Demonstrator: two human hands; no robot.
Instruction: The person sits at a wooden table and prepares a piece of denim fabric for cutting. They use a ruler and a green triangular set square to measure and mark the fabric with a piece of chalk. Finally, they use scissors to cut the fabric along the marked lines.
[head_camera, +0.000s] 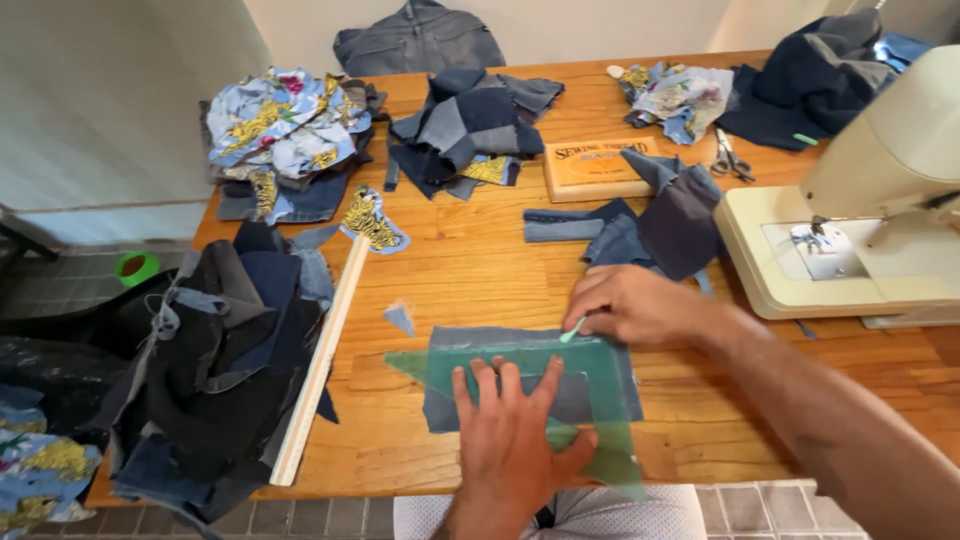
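Head view: left hand (510, 430) flat, fingers spread, pinning green triangle ruler (530, 385) on denim piece (455, 345) near table's front edge; right hand (640, 305) pinches chalk marker (573, 329), marking step; next needs a steady ruler.

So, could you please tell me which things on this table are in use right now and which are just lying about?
In use:
left hand
green set square
grey-blue cloth piece
right hand
pale green marker

Lying about:
scissors
wooden ruler
sewing machine
thread box
scrap piles
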